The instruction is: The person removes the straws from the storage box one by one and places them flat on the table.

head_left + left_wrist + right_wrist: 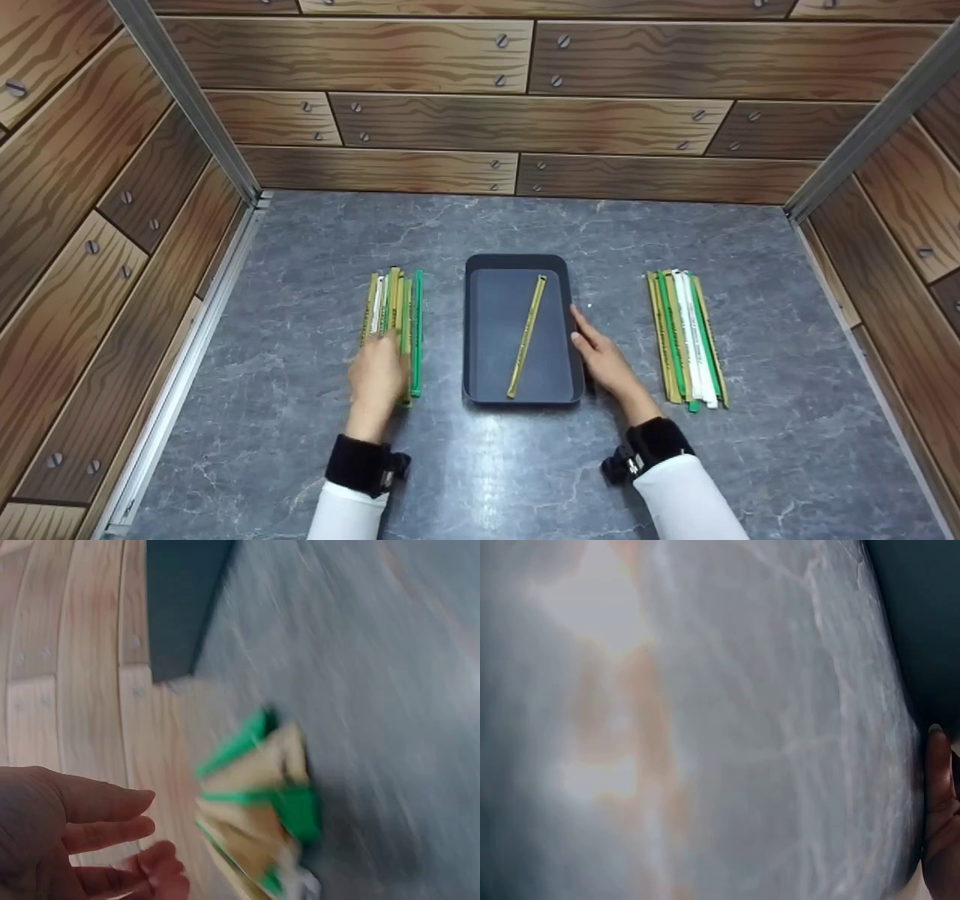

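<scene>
A dark grey rectangular tray (472, 337) lies flat with one slim yellow stick packet (527, 337) slanted inside it. My left hand (377, 375), blurred, is over the near part of a bundle of yellow, green and white stick packets (394, 300) left of the tray. In the left wrist view its fingers (112, 799) are loosely bent with nothing seen between them, beside the blurred packet ends (255, 802). My right hand (604, 360) touches the tray's right side, fingers extended along the wall; the right wrist view shows its thumb (939, 765) against the dark wall.
A second bundle of yellow, green and white stick packets (686, 337) lies right of the tray. The grey marbled table (480, 480) is bounded by wood-patterned walls (420, 56) at the back and both sides, with metal rails (184, 352) along the edges.
</scene>
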The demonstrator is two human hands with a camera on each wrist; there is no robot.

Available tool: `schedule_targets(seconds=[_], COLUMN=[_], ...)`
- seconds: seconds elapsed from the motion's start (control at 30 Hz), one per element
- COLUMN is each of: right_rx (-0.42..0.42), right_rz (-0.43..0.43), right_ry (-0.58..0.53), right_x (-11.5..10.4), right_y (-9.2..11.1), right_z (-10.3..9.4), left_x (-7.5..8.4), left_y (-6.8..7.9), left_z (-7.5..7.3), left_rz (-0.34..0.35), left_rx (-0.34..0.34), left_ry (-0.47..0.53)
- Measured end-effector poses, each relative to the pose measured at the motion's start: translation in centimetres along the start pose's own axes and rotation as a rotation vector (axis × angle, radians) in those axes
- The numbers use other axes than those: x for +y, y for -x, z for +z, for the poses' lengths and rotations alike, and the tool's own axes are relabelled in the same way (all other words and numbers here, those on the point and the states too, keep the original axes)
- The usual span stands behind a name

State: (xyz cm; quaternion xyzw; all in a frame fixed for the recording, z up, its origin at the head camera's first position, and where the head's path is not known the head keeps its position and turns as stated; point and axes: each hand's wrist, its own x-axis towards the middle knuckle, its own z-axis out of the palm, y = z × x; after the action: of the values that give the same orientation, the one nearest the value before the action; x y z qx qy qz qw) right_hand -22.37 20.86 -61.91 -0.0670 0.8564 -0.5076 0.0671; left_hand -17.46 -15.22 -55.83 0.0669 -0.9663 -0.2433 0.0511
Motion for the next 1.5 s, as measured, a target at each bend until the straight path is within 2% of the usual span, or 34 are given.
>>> schedule_targets(seconds=[0.13,0.27,0.37,0.53,0.7,0.83,0.97,1.13,1.5], right_rx=[0.002,0.005,0.007,0.006,0.008,0.001,0.005,0.006,0.007], right_rz=[-0.019,-0.021,-0.012,-0.005,0.008,0.014,0.000,-0.020,-0.002], right_ry=[-0.006,-0.009,-0.001,0.002,-0.009,-0.008,-0.010,-0.012,0.009], right_x=[0.2,0.2,0.2,0.1,0.1,0.0,0.1,0.1,0.1], right_y=[0.0,-0.1,-0.1,-0.1,-0.1,0.0,0.0,-0.1,0.0], right_z=[0.0,0.0,0.0,0.0,0.0,0.0,0.0,0.0,0.0], left_x=[2.8,5.7,7.6,9.9,11.1,11.3,11.0,10.7,10.4], left_y=[0.5,0.9,1.2,1.5,1.6,1.4,1.3,1.1,1.2], left_z=[0.9,2.2,3.5,5.8,7.5,8.4,8.9,9.1,9.2], left_rz=[0.191,0.324,0.377,0.444,0.455,0.451,0.454,0.453,0.458], left_rx=[0.040,0.040,-0.007,-0.145,-0.276,-0.328,-0.293,-0.208,-0.103], left_ry=[0.008,0.047,0.048,-0.073,-0.235,-0.311,-0.331,-0.305,-0.284])
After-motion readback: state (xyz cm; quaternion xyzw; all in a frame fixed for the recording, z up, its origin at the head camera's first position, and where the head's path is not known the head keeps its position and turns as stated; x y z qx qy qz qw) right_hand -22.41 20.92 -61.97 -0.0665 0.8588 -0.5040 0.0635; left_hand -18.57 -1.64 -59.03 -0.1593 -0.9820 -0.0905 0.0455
